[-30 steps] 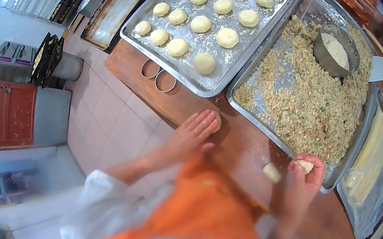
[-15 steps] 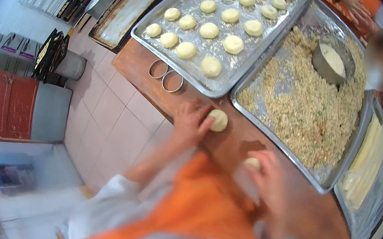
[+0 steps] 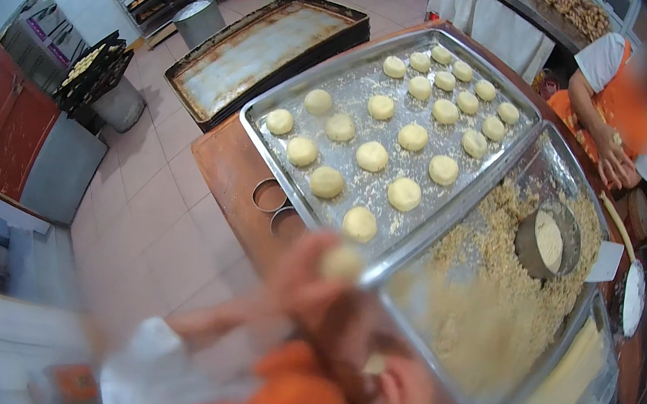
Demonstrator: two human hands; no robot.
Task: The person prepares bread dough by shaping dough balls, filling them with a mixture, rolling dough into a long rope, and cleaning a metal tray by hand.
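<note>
My left hand (image 3: 300,277): blurred, fingers curled round a pale dough round (image 3: 341,263), which sits beside the near corner of the metal tray (image 3: 353,82). My right hand (image 3: 404,395): nearer me and to the right, fingers bent, a small dough piece (image 3: 374,365) by the fingertips; too blurred to tell whether I grip it. Under both, the brown wooden surface (image 3: 222,156). Two thin metal rings (image 3: 266,210) lie on it, left of my left hand, near the tray's edge. Tray beyond: many flattened dough balls (image 3: 412,138) in loose rows, flour scattered between. To its right, a second tray (image 3: 433,362) of crumbly mixture (image 3: 491,242), a metal container (image 3: 528,247) of pale powder standing in it. Farther right, long dough strips (image 3: 563,376). Far right, a co-worker's hand (image 3: 614,170) against orange clothing. Far left, off the surface, stained baking trays (image 3: 262,53) in a stack.
</note>
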